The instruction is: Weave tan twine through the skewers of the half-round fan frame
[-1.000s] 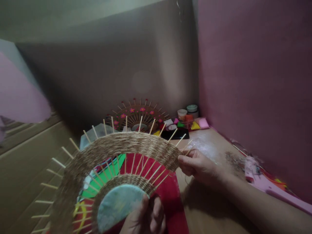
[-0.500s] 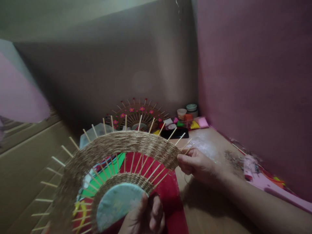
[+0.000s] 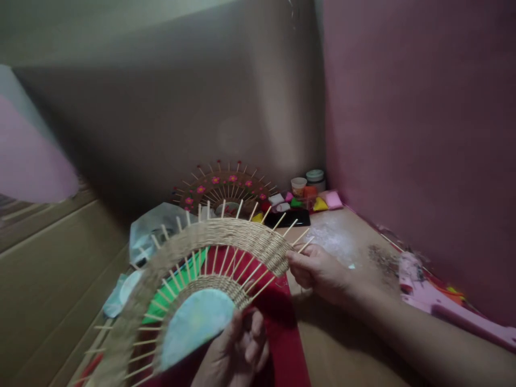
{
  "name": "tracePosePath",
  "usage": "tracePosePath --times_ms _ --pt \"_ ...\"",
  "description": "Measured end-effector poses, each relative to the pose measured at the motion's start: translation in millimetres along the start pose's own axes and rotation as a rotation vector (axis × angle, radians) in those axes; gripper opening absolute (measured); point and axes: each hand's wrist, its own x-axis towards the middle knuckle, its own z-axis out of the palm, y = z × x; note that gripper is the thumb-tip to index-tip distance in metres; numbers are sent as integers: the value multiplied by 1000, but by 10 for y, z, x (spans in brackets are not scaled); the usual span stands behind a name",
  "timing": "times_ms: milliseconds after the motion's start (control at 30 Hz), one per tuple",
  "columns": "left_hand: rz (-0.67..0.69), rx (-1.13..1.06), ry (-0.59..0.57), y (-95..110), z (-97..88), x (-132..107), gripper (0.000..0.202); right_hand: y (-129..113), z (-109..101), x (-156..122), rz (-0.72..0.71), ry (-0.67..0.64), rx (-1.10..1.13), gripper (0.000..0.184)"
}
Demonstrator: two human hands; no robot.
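A half-round woven fan (image 3: 242,231) spans the lower left and middle of the view. Its thin wooden sticks run out from a small woven inner band and stick out past a wide outer band. A pale blue half-disc (image 3: 197,328) with faint yellow marks fills its centre. My left hand (image 3: 237,346), palm turned up, grips the fan by the right corner of this disc, thumb on top. At the outer band's right end, my right hand (image 3: 318,269) pinches the weave beside the last sticks. Under the fan lie a red cloth (image 3: 282,333) and something green (image 3: 161,301).
A finished-looking fan with pink flowers (image 3: 215,180) leans at the back wall. Near it are a dark phone-like slab (image 3: 290,218), a cup (image 3: 299,186), a lidded jar (image 3: 315,179) and coloured packets (image 3: 332,199). A pink glue gun (image 3: 439,303) lies along the right wall.
The fan has tilted, so its left side looks narrower and sits further right. Both hands keep their hold on it. The view has shifted slightly.
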Motion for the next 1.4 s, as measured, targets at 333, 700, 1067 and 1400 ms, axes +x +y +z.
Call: tracePosePath --times_ms 333,700,1067,1400 --pt "141 251 -130 -231 333 367 26 82 -16 13 107 121 44 38" --pt "267 117 -173 -264 683 817 26 37 20 -28 15 187 33 23" --pt "263 40 -152 -237 638 797 14 -144 -108 -215 71 422 -273 12" --pt "226 32 -160 -237 670 762 15 -109 -56 -225 40 378 -245 7"
